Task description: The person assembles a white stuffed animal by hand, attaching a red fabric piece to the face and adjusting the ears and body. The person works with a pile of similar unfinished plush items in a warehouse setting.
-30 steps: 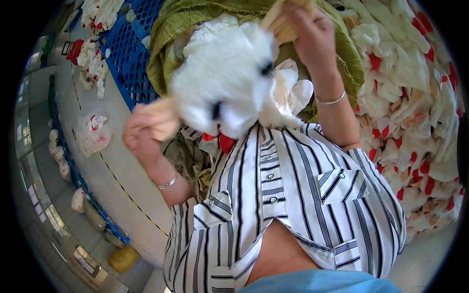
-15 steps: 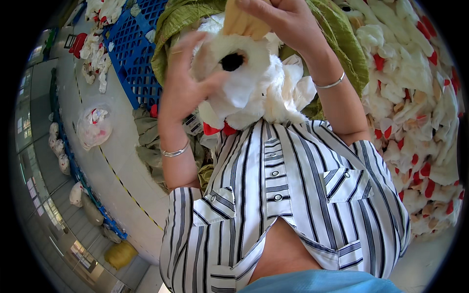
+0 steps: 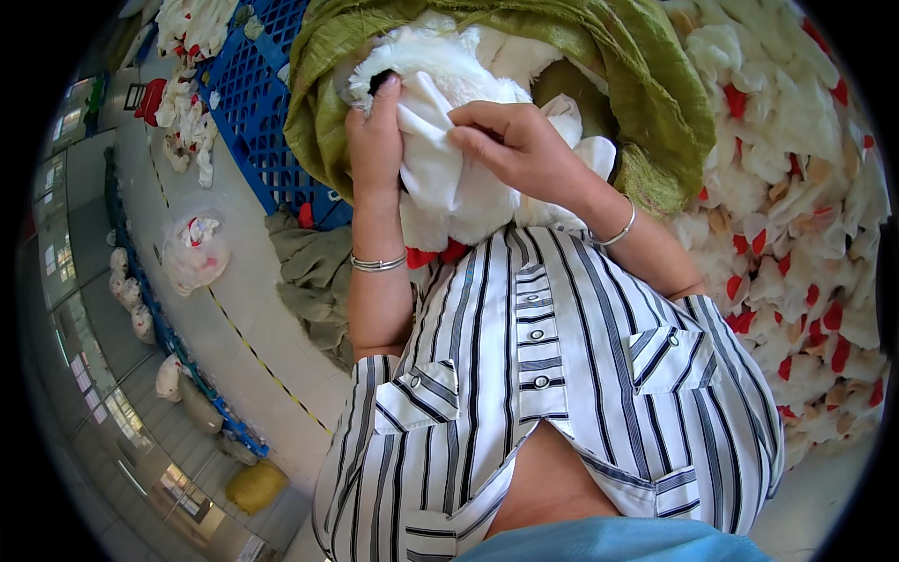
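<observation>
A white furry plush piece [image 3: 426, 56] lies in front of me at the mouth of a green woven sack [image 3: 674, 103]. Its smooth white underside [image 3: 433, 155] is folded into view. My left hand [image 3: 376, 136] grips the plush at its left edge, the thumb resting beside a small black patch [image 3: 381, 80]. From the right, my right hand [image 3: 520, 145] pinches a fold of the smooth fabric between thumb and fingers. More white plush [image 3: 478, 211] hangs below, close to my striped shirt, with red fabric [image 3: 438, 253] under it.
A large heap of white plush pieces with red parts [image 3: 787, 253] fills the right side. To the left are a blue plastic pallet [image 3: 257, 84], crumpled grey-green cloth [image 3: 318, 272] and a clear bag [image 3: 195, 253] on the floor. A yellow sack [image 3: 256, 485] lies farther off.
The pale yellow piece that my right hand held up has gone from view. That hand has come down onto the white fabric, and my left hand, blurred and spread before, has closed on the plush.
</observation>
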Available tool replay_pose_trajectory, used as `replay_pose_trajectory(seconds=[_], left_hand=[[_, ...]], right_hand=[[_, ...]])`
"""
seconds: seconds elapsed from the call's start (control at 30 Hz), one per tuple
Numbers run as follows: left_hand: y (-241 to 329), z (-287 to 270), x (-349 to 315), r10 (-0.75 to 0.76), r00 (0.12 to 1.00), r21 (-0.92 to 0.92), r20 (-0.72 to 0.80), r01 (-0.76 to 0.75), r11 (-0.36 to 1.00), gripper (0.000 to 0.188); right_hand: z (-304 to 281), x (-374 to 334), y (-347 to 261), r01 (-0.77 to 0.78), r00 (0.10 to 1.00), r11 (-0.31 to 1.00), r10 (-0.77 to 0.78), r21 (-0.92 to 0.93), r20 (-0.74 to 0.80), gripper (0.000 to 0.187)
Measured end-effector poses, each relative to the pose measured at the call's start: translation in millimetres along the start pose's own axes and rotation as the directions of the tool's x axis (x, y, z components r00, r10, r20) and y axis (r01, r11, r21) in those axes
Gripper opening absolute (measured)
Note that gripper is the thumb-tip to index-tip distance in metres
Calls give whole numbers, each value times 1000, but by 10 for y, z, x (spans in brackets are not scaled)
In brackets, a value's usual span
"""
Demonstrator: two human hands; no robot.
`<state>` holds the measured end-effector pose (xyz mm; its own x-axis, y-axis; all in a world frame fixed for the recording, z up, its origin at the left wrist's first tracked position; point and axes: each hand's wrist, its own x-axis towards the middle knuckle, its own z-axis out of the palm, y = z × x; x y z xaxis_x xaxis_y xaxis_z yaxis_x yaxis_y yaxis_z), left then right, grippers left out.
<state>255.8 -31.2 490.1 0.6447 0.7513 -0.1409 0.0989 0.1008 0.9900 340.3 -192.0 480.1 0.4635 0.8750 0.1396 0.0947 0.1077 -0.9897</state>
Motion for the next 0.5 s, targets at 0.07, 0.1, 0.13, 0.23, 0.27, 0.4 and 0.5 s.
replay_pose_trajectory(seconds=[0.07,0.1,0.13,0.23,0.27,0.4,0.5], left_hand=[[39,28,-24,6,1000,-17,-20,-6,1000,32],[44,37,-35,11,999,-26,-31,-12,1000,32],[25,40,-37,17,999,-28,-39,-18,999,31],[24,75,-30,24,998,-43,-54,-27,999,32],[13,104,-40,19,998,-53,-56,-22,998,35],[119,241,-146,-50,998,-53,-26,49,997,39],[135,294,-195,96,990,-74,101,-88,993,40]], right_hand=[[-15,-9,19,-41,999,990,40,133,8,22],[-58,-13,-34,-129,991,977,120,170,67,22],[-79,-18,-55,-218,972,955,195,201,130,22],[-70,-8,-39,-222,968,939,181,262,173,18],[-79,-5,-18,-223,964,950,182,217,194,19],[-123,11,-60,-341,902,914,252,221,350,22],[-218,41,-270,-412,844,900,318,142,431,27]])
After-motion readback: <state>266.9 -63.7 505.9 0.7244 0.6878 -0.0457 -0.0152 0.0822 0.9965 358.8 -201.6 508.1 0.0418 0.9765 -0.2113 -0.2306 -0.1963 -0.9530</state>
